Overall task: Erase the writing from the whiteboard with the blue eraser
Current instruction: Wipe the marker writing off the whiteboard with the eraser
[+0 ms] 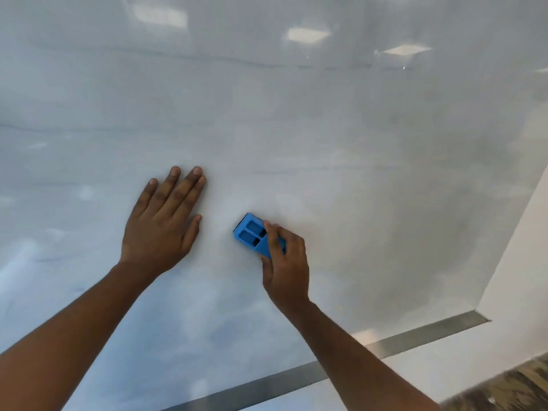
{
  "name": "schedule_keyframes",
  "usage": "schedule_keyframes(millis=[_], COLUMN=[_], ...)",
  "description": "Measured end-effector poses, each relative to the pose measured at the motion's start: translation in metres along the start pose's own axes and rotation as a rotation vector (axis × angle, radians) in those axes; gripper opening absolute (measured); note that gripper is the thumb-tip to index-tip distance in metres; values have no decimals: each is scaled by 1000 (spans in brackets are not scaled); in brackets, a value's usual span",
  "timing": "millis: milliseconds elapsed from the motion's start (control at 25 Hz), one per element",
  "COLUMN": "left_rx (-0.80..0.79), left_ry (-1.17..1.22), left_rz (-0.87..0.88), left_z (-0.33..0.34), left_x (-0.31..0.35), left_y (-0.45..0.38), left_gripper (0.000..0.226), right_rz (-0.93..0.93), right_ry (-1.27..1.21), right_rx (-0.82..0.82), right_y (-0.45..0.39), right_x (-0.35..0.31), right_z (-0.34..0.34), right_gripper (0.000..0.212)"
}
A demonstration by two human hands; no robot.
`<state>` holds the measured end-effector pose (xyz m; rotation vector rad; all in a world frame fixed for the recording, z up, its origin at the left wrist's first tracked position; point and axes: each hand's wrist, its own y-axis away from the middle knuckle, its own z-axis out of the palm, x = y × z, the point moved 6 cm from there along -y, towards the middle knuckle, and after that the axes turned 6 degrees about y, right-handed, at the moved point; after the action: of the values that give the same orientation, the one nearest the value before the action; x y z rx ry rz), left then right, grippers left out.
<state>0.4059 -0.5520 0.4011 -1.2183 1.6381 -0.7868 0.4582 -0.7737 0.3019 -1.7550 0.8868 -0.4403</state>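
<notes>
A large glossy whiteboard [341,137] fills most of the view. Its surface carries faint grey and bluish smears and a few thin horizontal streaks; no legible writing shows. My right hand [286,265] grips the blue eraser [252,234], a rectangular plastic block with two recesses on its back, pressed against the board at centre. The fingers cover the eraser's lower right end. My left hand [163,223] lies flat on the board to the left of the eraser, fingers spread, holding nothing.
A metal strip [430,330] runs along the whiteboard's lower edge. White wall [519,277] borders the board on the right. A patch of patterned floor [510,390] shows in the bottom right corner. Ceiling lights reflect in the upper board.
</notes>
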Motion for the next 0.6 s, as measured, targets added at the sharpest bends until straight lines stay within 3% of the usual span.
schedule_keyframes(millis=[40,80,200,240,280,360,440,520,560,600], left_rx=[-21,-45,-74,-75,-75,-66,-50,-22,-7,5], left_ry=[-3,-5,21,35,50,71,52,26,20,17], left_rz=[-1,-5,-38,-73,-98,-108,-84,-62,-64,-66], left_z=[-3,-4,-4,-2,1,5,10,12,12,13], left_x=[0,0,3,4,4,4,-1,-3,-3,-3], left_y=[0,1,3,4,7,9,9,12,13,13], left_gripper=[69,70,74,75,76,76,74,72,72,72], right_rz=[-53,13,656,810,850,657,318,20,-6,101], right_ry=[-10,-30,-136,-160,-163,-167,-122,-46,-24,-8], right_rx=[-17,-3,210,270,322,340,166,10,12,52], right_y=[-7,-16,-41,-41,-41,-37,-15,0,-5,-15], right_x=[17,42,122,126,114,58,-1,-8,12,41], right_z=[-7,-17,-49,-49,-45,-28,-4,3,-4,-12], right_gripper=[72,71,74,74,74,71,70,69,69,69])
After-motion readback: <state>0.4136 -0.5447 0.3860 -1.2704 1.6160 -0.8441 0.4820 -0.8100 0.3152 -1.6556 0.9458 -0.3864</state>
